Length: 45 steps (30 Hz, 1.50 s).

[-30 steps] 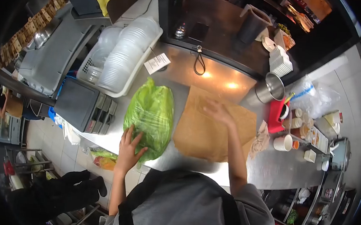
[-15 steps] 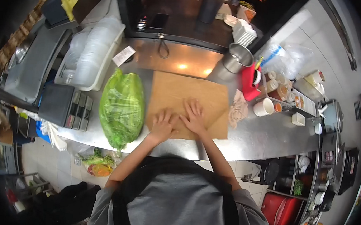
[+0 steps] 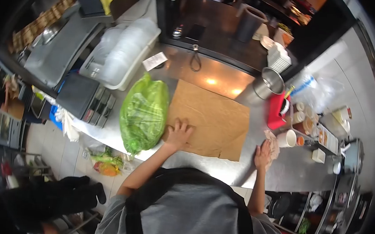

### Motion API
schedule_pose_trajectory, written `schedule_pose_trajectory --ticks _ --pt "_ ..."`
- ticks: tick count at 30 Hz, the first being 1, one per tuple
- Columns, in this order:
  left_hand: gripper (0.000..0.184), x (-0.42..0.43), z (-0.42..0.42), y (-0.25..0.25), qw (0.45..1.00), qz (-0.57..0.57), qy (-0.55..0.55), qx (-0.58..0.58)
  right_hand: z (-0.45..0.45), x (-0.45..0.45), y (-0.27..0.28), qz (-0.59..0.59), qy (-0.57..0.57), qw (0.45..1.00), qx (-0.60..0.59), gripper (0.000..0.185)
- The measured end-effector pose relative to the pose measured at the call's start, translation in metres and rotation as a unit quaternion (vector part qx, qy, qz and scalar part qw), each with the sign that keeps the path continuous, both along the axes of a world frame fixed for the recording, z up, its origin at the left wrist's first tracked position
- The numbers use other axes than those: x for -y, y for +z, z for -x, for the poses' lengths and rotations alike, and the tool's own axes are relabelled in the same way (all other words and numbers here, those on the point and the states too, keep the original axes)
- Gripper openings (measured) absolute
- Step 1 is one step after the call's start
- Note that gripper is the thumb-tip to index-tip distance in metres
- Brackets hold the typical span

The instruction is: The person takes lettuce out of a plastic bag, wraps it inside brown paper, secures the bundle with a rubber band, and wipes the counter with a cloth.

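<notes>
A flattened brown paper bag lies in the middle of the steel counter, its surface lightly creased. My left hand rests on its lower left corner, palm down with the fingers spread. Off to the right, my right hand lies flat against the left side of a crumpled pinkish cloth, fingers stretched out; it does not visibly grip the cloth. Beside my left hand sits a bulging clear plastic bag of green leafy vegetables, tied at its near end.
A white bin of clear plastic containers stands back left, near a receipt. At the right are a steel pot, a red holder, a white cup and sauce bottles. A person in dark clothes is at lower left.
My right hand has left the paper bag and moved right to the cloth. My left hand stays on the bag near its left edge. The whole view has shifted and turned slightly.
</notes>
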<state>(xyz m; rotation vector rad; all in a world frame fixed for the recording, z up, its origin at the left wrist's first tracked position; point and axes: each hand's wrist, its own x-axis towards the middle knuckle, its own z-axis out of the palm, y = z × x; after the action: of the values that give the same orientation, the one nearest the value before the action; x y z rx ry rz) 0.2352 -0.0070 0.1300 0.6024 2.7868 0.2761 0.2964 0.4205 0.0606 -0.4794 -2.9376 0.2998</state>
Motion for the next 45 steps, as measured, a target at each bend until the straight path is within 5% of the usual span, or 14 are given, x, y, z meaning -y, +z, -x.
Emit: schedule_pose_trajectory --ticks 4,6,9,12,16,21,24,27,30,35,41,44,45 --pt "0.052 0.034 -0.006 0.015 0.986 -0.048 0.050 -0.149 0.033 0.042 0.031 0.086 -0.029 0.987 -0.132 0.063" --pt "0.049 0.068 -0.005 0.040 0.959 -0.020 0.132 -0.248 0.062 0.096 0.037 0.090 0.137 0.960 -0.229 0.054" --pt "0.055 0.122 0.018 0.045 0.922 0.045 0.223 -0.314 0.095 0.235 0.085 0.218 0.302 0.908 -0.191 0.044" --pt "0.060 0.151 0.032 0.031 0.923 -0.132 0.238 -0.272 0.122 0.341 0.112 0.294 0.476 0.817 -0.137 0.058" --pt "0.065 0.158 0.033 0.012 0.913 -0.153 0.247 -0.285 0.151 0.424 0.080 0.214 0.472 0.838 -0.169 0.046" --pt "0.062 0.153 0.034 0.033 0.927 -0.098 0.228 -0.282 0.160 0.440 0.061 0.196 0.474 0.821 -0.251 0.019" --pt "0.040 0.162 0.048 0.031 0.928 -0.091 0.154 -0.327 0.165 0.440 0.068 0.288 0.467 0.791 -0.270 0.010" --pt "0.018 0.161 0.056 0.026 0.896 -0.249 0.178 -0.323 0.167 0.435 0.072 0.418 0.438 0.759 -0.239 0.006" --pt "0.014 0.154 0.060 0.007 0.856 -0.365 0.232 -0.284 0.160 0.435 0.070 0.506 0.380 0.755 -0.172 0.007" --pt "0.016 0.160 0.065 -0.008 0.868 -0.377 0.220 -0.236 0.182 0.451 0.028 0.580 0.398 0.701 -0.119 0.009" --pt "0.020 0.183 0.075 -0.009 0.885 -0.404 0.182 -0.145 0.195 0.439 0.046 0.554 0.468 0.688 -0.005 0.016" --pt "0.020 0.188 0.073 0.006 0.902 -0.384 0.133 -0.148 0.216 0.430 0.072 0.466 0.501 0.721 0.112 0.017" --pt "0.020 0.182 0.070 0.028 0.904 -0.377 0.106 -0.172 0.220 0.429 0.085 0.359 0.555 0.749 0.047 0.019"
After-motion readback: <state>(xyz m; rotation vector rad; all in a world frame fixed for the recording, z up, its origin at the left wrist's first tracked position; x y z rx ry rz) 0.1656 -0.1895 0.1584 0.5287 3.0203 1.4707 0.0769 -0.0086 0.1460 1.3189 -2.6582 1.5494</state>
